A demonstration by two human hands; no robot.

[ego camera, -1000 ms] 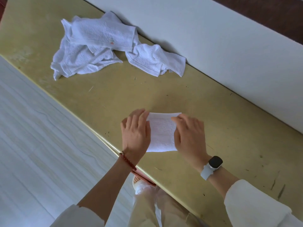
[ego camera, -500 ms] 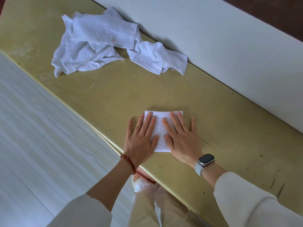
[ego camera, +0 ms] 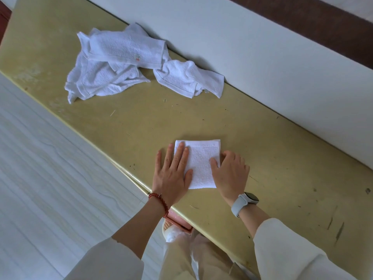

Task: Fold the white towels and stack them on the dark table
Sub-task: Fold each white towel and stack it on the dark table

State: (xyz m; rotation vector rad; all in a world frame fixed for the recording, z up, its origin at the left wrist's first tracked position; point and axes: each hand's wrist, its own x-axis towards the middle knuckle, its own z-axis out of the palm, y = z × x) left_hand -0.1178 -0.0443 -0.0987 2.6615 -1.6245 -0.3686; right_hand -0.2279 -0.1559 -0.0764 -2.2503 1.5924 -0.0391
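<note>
One towel (ego camera: 201, 164) lies folded square on the worktop (ego camera: 282, 162); left hand (ego camera: 171, 174) fingers spread flat, right hand (ego camera: 230, 172) fingers curled at its edge. Unfolded towels (ego camera: 125, 63) remain (no stack visible).

A folded towel (ego camera: 201, 164) lies on the worktop (ego camera: 282, 178) near its front edge, the left hand (ego camera: 171, 174) flat on its left side, the right hand (ego camera: 230, 170) at its right edge. Loose towels (ego camera: 125, 63) lie heaped toward the far left, against the back edge.
</note>
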